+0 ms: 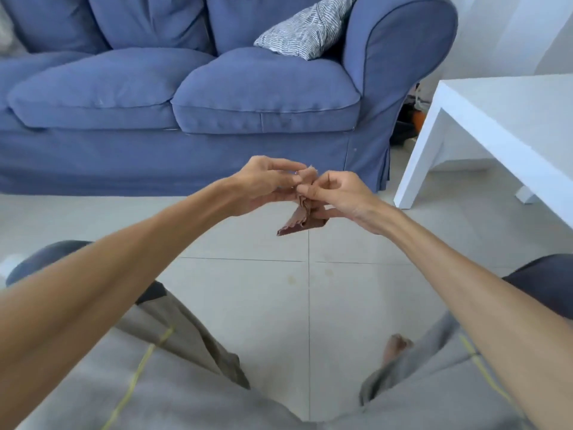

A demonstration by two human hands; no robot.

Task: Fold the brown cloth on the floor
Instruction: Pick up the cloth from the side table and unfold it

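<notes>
Brown cloth (302,217) is bunched small and held in the air above the tiled floor (263,305), in front of the blue sofa (186,97). Left hand (263,184) and right hand (338,197) both pinch its top, touching each other.

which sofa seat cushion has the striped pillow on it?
The right seat cushion, next to the armrest. The striped pillow rests on its back edge; the left one is bare.

Bare forearms, no sleeves; grey shorts (173,395) with thin yellow seam lines (136,377); bare foot (398,346)
</notes>
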